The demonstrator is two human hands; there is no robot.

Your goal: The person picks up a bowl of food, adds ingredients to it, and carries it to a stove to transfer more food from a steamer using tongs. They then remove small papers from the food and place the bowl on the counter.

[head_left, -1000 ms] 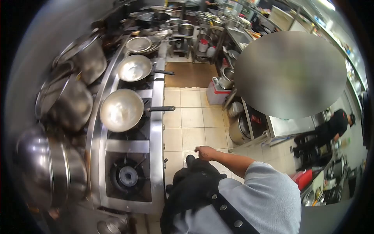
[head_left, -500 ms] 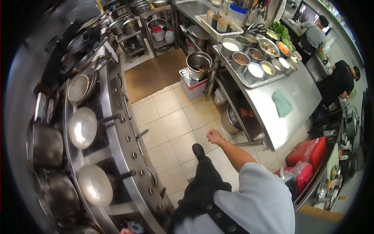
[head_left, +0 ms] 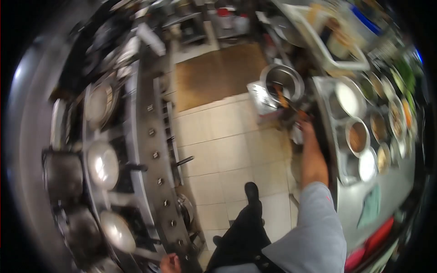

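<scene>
Right hand (head_left: 306,127) at the ladle handle (head_left: 282,97) slanting up-left into the pot (head_left: 269,75); grip blurred, cannot tell.

Narrow kitchen aisle, beige tiled floor (head_left: 227,150), brown mat (head_left: 218,73) beyond, steel range (head_left: 150,136) left, steel tabletop (head_left: 397,191) right, blurred shelving (head_left: 191,22) at far end

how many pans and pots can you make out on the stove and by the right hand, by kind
shallow pans on the stove: 3
dark pots behind them: 2
big steel pot by the right hand: 1
total: 6 (further back is too blurred to count)
</scene>
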